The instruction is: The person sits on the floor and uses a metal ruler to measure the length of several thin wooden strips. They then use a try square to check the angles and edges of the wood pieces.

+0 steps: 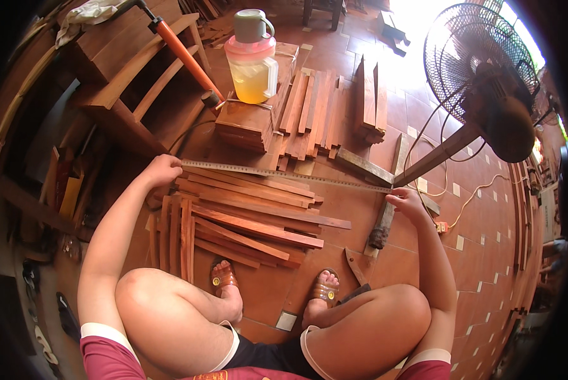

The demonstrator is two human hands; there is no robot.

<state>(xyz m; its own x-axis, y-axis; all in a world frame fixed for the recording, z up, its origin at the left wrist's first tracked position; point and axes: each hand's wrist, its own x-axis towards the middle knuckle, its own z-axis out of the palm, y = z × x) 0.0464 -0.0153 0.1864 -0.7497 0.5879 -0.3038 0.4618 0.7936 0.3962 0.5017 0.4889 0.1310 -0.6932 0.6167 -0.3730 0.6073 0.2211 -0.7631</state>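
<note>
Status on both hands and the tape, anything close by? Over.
Left hand pinching measuring tape; right hand at other end, grip unclear. Tape stretched between them, beyond the near wooden strips. Fan's wooden base close by right hand.

measuring tape [271,173] | pale, marked | drawn out crosswise | beside wood strips [258,216]

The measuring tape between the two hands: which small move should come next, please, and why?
Perhaps lower the measuring tape along one of the loose wooden strips. The left hand and right hand hold it stretched, the strips lie close by, and it slants away from them, reaching past their right ends.
</note>
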